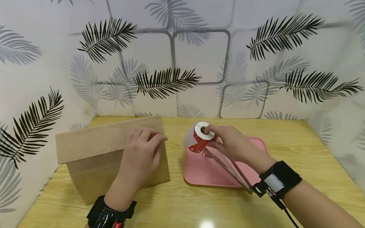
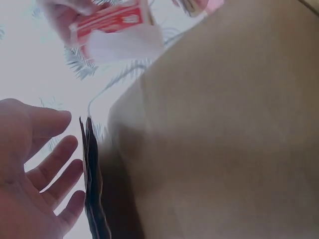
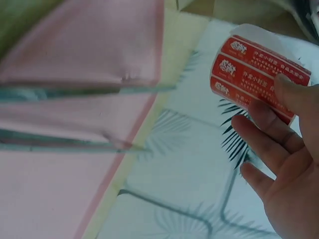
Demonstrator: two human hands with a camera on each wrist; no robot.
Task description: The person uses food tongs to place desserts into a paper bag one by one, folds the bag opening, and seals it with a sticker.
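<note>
A brown paper bag [image 1: 92, 174] stands on the left, its top folded over in a flap. My left hand [image 1: 140, 154] rests on the flap near its right end; in the left wrist view its loosely bent fingers [image 2: 60, 154] lie along the bag's folded edge [image 2: 92, 184]. To the right, my right hand [image 1: 229, 140] pinches a roll of red labels [image 1: 199, 138] between thumb and fingers, above a pink tray [image 1: 195, 177]. Red labels with white print [image 3: 244, 67] face the right wrist view. Pale backing strip [image 1: 189, 138] hangs loose beside the roll.
Long metal tongs [image 1: 229, 170] slant across the tray, partly below my right wrist. The wooden table [image 1: 179, 217] meets leaf-patterned sheeting [image 1: 197, 61] at the back and sides. A cable [image 1: 293, 220] runs from the right wristband.
</note>
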